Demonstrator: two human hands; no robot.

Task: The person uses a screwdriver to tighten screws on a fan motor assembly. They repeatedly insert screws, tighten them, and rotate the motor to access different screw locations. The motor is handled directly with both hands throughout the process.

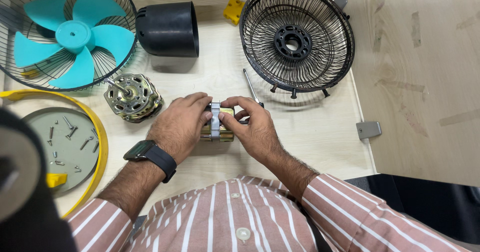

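Note:
Both my hands close around a small brass-coloured motor part (224, 113) with a grey metal band, held low over the middle of the wooden table (310, 132). My left hand (180, 124), with a dark watch on the wrist, grips its left side. My right hand (252, 127) grips its right side, thumb and fingers on top. A screwdriver (250, 84) lies just behind my right hand. A fan motor (134, 97) with a shaft sits to the left of my left hand.
A turquoise fan blade (70, 37) rests in a wire guard (107, 62) at the back left. A black motor housing (170, 28) and a second black guard (297, 37) stand behind. A yellow-rimmed tray (75, 157) holds several screws. A small yellow block (233, 10) lies at the back.

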